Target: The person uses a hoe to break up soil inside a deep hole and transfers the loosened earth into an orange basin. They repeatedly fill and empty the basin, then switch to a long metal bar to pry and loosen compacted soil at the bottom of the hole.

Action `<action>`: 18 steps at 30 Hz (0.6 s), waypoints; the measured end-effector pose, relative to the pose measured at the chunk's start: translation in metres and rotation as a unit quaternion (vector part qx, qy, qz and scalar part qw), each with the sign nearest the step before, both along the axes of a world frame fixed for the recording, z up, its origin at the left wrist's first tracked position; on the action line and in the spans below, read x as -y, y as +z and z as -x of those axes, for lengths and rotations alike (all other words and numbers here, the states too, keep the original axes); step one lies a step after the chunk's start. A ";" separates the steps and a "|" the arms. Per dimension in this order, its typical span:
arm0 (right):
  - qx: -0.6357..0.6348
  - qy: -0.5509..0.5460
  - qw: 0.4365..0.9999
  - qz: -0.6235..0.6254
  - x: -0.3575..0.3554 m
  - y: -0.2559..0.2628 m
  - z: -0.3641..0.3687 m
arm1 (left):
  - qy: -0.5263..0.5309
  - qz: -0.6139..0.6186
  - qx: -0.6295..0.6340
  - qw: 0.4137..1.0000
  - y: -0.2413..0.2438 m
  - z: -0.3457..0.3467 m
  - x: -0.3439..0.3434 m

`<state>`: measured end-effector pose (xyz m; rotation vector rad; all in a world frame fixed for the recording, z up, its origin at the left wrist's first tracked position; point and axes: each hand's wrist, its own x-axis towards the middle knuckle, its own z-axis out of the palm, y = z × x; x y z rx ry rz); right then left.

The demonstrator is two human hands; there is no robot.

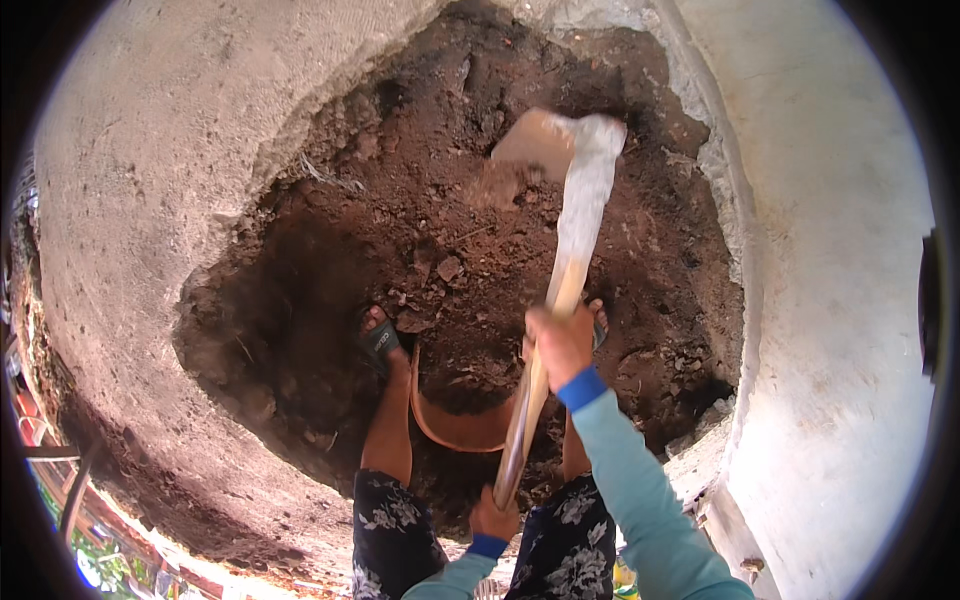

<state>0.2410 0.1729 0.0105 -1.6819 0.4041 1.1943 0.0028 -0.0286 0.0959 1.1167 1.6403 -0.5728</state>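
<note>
A hoe [589, 202] with a wooden handle and a broad metal blade reaches up from my hands over a pit of reddish-brown soil [480, 255]. My right hand [561, 345] is closed around the middle of the handle. Lower down, near the handle's end, my left hand [495, 516] grips it too. The blade, slightly blurred, is at the upper middle of the pit, with loose soil beside it; whether it touches the ground I cannot tell. Between my feet rests an orange-brown curved container [457, 435] with dark soil in it, partly behind the handle.
My sandalled feet stand in the pit, the left one [380, 337] beside a dark hollow. Broken concrete edging [262, 142] surrounds the pit. A pale smooth wall [825, 262] rises at the right. Stones and clods lie in the soil.
</note>
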 end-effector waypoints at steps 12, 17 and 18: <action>0.040 0.089 0.989 0.107 -0.065 -0.146 -0.013 | 0.040 -0.039 0.030 0.998 -0.092 -0.018 -0.075; 0.044 0.154 0.978 0.133 -0.029 -0.108 0.022 | 0.089 0.001 0.005 0.996 -0.031 -0.020 -0.033; 0.042 0.172 0.975 0.133 -0.018 -0.098 0.033 | 0.096 0.021 -0.003 0.995 -0.017 -0.019 -0.021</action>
